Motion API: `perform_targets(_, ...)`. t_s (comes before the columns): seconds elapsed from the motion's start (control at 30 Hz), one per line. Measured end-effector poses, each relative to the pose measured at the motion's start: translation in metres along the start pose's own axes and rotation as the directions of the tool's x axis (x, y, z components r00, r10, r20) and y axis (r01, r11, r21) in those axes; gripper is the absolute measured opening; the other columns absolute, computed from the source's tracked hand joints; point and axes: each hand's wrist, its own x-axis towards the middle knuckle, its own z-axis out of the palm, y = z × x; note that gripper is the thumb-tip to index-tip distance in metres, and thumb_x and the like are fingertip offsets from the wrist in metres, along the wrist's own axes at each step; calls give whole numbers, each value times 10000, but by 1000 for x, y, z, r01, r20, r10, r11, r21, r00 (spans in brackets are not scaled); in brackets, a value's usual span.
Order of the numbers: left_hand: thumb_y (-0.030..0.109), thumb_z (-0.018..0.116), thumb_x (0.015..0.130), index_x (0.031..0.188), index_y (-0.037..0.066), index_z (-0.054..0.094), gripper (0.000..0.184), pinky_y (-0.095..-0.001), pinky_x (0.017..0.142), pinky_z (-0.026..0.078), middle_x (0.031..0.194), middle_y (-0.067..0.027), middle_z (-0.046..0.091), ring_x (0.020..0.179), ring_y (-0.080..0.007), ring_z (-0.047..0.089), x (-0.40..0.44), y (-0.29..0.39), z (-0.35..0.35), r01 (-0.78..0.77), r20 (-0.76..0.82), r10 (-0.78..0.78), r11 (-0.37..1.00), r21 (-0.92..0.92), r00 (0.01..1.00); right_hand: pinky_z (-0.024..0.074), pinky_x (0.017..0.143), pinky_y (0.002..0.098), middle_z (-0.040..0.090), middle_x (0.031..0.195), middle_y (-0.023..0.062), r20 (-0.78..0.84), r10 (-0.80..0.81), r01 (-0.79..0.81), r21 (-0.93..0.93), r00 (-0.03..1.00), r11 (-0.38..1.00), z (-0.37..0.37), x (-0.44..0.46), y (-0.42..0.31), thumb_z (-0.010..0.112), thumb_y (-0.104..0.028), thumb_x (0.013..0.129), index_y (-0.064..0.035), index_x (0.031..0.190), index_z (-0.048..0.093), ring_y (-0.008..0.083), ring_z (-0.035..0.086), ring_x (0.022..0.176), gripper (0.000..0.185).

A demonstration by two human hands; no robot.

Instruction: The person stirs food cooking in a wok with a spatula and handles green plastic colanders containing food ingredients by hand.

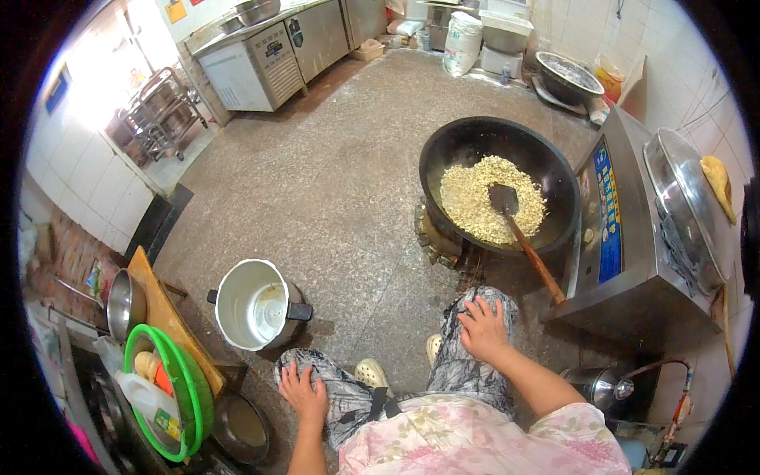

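My left hand (302, 391) rests on my left knee with its fingers spread, holding nothing. On the other knee lies my right hand (482, 324), fingers apart and also bare. A large black wok (443, 150) stands ahead of it to the right, on a burner (440, 237). Pale chopped food (475, 190) covers the wok's bottom. A spatula (530, 252) with a dark blade and wooden handle lies in the food, its handle leaning out over the rim toward me. Beside my left knee a deep aluminium pot (237, 297) with black handles sits on the floor.
To the right stands a steel cabinet (578, 277) with a blue label and a metal lid (689, 206) leaning on it. At the left, a green basket (194, 396) holds a plastic jug (150, 396), near a wooden bench (170, 309). A steel counter (245, 71) lines the back.
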Motion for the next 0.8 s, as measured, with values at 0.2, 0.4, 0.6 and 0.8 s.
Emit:
perform_targets(0.2,170,612,720,1029,88,602,319,-536,1027,195,1308,-159,427,1255,-384,311,0,-1,1,-12,-16,12,1000,-1,1000,200,1001,599,501,1226,99,16,7,-7,2,1000,1000,0,-1,1,616,-228,719,-118,1018,624,310,373,1222,319)
perform_targets(0.4,174,618,719,1028,91,604,320,-536,1027,196,1302,-161,432,1250,-389,316,0,-2,2,-16,-21,16,1000,1,1000,199,1000,599,501,1222,101,16,6,-6,6,1000,1000,0,0,1,614,-234,720,-119,1019,625,308,371,1222,321)
perform_targets(0.6,171,618,720,1029,95,604,318,-541,1032,188,1320,-153,422,1256,-383,314,0,1,0,-5,-11,5,1000,5,1000,202,996,601,503,1216,100,11,2,-2,-1,1000,1000,4,-1,2,615,-226,711,-119,1012,625,308,374,1218,319)
perform_targets(0.8,170,613,722,1033,88,603,321,-539,1027,194,1324,-155,418,1258,-383,311,1,0,0,-11,-8,11,1000,1,1000,204,997,606,500,1225,100,13,9,-9,11,1000,1000,1,-1,1,614,-223,714,-120,1014,624,311,373,1221,318)
